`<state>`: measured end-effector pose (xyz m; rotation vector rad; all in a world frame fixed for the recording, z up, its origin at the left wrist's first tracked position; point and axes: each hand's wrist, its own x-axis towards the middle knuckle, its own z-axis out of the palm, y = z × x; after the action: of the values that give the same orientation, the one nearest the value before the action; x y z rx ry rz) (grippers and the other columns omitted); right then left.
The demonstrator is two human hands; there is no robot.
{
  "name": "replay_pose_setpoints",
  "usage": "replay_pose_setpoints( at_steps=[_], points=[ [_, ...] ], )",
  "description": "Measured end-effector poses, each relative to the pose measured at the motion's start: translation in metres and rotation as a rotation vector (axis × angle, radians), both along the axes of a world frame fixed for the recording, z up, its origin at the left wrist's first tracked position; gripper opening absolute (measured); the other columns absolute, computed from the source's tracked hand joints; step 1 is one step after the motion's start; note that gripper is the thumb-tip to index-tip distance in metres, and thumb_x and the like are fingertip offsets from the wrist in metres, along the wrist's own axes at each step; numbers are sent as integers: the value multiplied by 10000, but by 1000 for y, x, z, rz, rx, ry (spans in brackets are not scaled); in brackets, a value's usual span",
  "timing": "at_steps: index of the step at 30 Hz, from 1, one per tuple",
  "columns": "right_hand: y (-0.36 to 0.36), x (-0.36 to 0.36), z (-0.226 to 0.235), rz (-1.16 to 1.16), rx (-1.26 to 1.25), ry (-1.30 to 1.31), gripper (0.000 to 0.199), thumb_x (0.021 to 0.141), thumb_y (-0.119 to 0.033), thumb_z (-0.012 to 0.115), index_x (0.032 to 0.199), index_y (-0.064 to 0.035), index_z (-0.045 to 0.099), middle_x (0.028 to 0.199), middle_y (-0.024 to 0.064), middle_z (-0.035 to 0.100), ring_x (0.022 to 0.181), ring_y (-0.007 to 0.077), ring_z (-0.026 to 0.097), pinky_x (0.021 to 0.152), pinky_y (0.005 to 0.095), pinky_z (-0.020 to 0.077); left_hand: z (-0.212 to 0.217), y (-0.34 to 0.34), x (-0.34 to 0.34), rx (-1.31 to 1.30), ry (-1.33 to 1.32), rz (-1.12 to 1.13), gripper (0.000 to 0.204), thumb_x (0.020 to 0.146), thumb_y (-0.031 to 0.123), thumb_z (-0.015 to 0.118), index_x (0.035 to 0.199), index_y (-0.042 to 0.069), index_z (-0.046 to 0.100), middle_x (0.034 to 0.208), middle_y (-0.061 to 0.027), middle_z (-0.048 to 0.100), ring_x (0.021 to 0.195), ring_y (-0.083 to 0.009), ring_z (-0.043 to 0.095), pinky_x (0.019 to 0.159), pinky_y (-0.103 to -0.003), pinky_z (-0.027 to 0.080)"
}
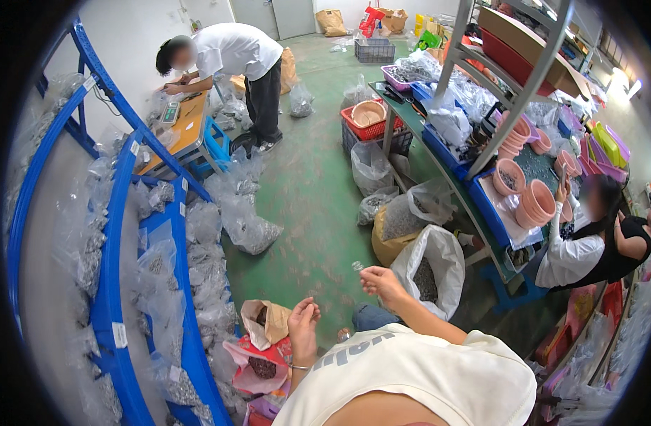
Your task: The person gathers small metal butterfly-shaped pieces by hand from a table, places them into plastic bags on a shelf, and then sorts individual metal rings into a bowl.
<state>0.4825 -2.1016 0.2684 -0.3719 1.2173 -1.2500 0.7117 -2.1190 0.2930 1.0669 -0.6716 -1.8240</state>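
Note:
My right hand [382, 284] reaches forward over the floor, its fingertips pinching a small, clear, shiny piece [357, 266] too small to name. Lower and to the left, my left hand [303, 326] is raised with curled fingers; whatever it may hold cannot be made out. Beneath the left hand sit an open brown paper bag [277, 332] and a red-and-pink bag [240, 363], both with dark small parts inside. To the right of my right hand stands a large white sack [451, 263], open at the top, with grey small parts in it.
Blue shelves [116, 248] with several bags of metal parts line the left. On the right, a workbench [403, 117] carries pink pots [534, 206] and trays; a seated person [574, 255] works there. Another person [240, 53] bends over a small table [190, 117] at the far left.

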Motion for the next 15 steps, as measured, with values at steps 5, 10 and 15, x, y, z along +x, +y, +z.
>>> replay_pose_setpoints(
  at_steps=[5, 10, 15],
  points=[
    [-96, -101, -9, -262, -24, 52, 162, 827, -198, 621, 876, -49, 582, 719, 32, 582, 574, 111, 554, 472, 212, 425, -12, -109, -36, 9, 56, -68, 196, 871, 90, 535, 1049, 8, 549, 856, -34, 575, 761, -96, 535, 705, -228, 444],
    [-209, -223, -7, -560, -134, 160, 133, 832, -193, 616, 855, -68, 578, 716, 10, 586, 558, 90, 551, 460, 202, 418, -28, -247, -96, -42, 66, -126, 203, 867, 80, 540, 1052, -3, 544, 851, -40, 579, 745, -100, 540, 683, -229, 451],
    [-314, -311, 5, -762, -151, 188, 115, 845, -183, 591, 850, -69, 575, 698, -1, 571, 546, 90, 541, 447, 202, 419, -16, -381, -165, -72, 32, -198, 202, 866, 72, 541, 1051, -9, 547, 855, -45, 586, 736, -105, 547, 668, -234, 458]
  ],
)
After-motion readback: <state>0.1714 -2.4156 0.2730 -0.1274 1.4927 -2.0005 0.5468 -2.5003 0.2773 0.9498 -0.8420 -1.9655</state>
